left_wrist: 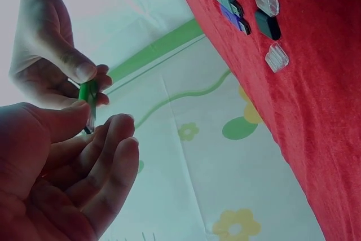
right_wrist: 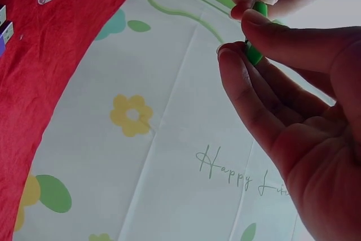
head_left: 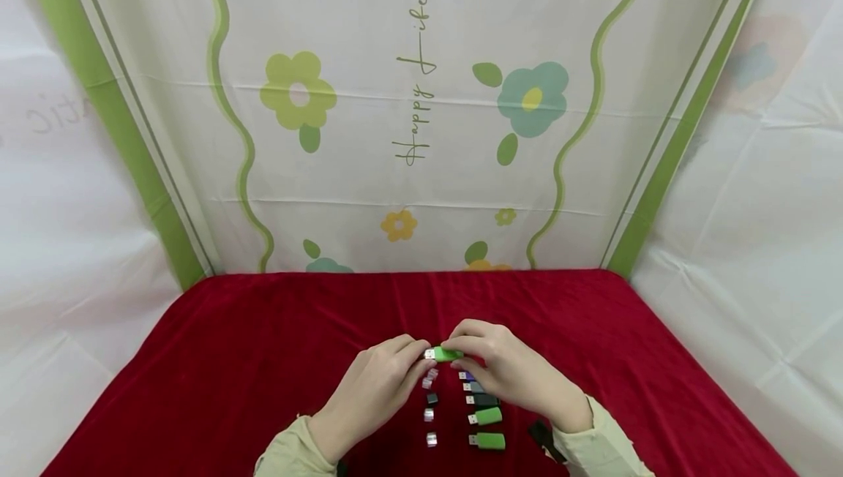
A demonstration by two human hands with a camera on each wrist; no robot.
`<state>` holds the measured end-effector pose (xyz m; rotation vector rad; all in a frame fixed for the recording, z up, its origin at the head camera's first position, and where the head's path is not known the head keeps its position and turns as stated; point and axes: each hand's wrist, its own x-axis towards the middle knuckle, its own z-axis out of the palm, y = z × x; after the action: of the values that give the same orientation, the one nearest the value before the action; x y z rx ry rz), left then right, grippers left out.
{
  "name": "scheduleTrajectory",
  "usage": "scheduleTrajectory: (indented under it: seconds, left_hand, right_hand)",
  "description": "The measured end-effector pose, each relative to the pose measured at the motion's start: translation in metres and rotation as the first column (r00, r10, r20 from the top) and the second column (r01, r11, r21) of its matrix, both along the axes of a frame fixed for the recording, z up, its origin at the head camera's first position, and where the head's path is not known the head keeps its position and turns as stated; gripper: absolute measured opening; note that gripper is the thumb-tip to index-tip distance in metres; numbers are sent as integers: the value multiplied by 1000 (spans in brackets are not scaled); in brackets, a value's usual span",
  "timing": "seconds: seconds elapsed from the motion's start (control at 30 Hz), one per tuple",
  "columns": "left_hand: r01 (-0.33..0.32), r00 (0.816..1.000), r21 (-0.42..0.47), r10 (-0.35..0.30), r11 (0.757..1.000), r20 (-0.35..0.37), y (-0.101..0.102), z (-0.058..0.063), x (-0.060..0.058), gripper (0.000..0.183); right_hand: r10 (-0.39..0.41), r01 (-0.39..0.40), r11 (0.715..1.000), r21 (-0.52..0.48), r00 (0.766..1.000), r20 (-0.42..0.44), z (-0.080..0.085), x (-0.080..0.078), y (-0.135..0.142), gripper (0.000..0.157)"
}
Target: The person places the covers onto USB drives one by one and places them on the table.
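Note:
A bright green USB flash drive (head_left: pixel 448 354) is held up between both hands over the red cloth. My right hand (head_left: pixel 507 363) pinches its green body between thumb and fingers. At the drive's connector end, my left hand (head_left: pixel 378 382) pinches with thumb and index finger; whether a clear cap sits there I cannot tell. In the left wrist view the green drive (left_wrist: pixel 88 95) spans from one hand to the other. The left hand's other fingers are loosely bent. Seen from the right wrist, the green body (right_wrist: pixel 254 55) lies between the right thumb and fingertips.
Below the right hand several flash drives lie in a column, among them a green one (head_left: pixel 487 441) and a black one (head_left: pixel 484 400). Left of them runs a column of small caps, including a clear cap (head_left: pixel 431 440) and a black cap (head_left: pixel 432 399). A printed curtain (head_left: pixel 356 170) hangs behind the table.

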<state>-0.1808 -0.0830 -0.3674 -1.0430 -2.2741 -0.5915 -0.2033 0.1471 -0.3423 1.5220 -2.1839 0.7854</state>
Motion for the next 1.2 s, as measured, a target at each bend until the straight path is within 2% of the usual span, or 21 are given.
scheduleTrajectory:
  seconds: [0.33,0.63,1.03,1.2]
  left_hand:
    - [-5,999,-59,3,998,-34,-1,-2,3,15]
    - [-22,998,-59,19,998,-53,-1,0,1,14]
    - [-35,999,-70,32,997,-41,-2,0,2,14]
    - [-47,998,-81,43,996,-49,-2,2,3,14]
  right_hand:
    - [0,0,1000,23,1000,-25,2,5,-2,31]
    - [-7,7,1000,20,1000,-29,8,4,-4,29]
    - [-5,3,999,48,999,36,5,4,-2,26]
    - [-31,27,997,73,998,47,6,4,-1,23]
